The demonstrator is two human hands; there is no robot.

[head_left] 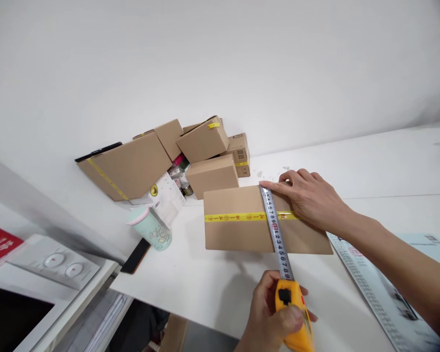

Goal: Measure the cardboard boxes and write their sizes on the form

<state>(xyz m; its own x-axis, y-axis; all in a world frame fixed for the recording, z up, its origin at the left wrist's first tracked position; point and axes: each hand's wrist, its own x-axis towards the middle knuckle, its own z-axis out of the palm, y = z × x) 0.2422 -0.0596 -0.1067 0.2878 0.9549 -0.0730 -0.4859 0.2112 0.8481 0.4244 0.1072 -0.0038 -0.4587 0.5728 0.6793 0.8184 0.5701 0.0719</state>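
A cardboard box (234,235) with yellow printed tape along its top lies on the white table. Across its width runs the silver blade of a tape measure (275,230), drawn out past the near edge. My left hand (269,318) is closed around the yellow tape measure case (295,313), thumb on its top. At the box's far edge, my right hand (304,193) holds the blade's end with a finger, its other fingers bent over the box. Where those fingertips rest is partly hidden.
Several cardboard boxes (210,173) are piled against the wall. A mint-green tumbler (154,230) stands left of them by a dark flat item (135,256). A printed sheet (385,283) lies under my right forearm. At left is a white appliance with dials (55,261).
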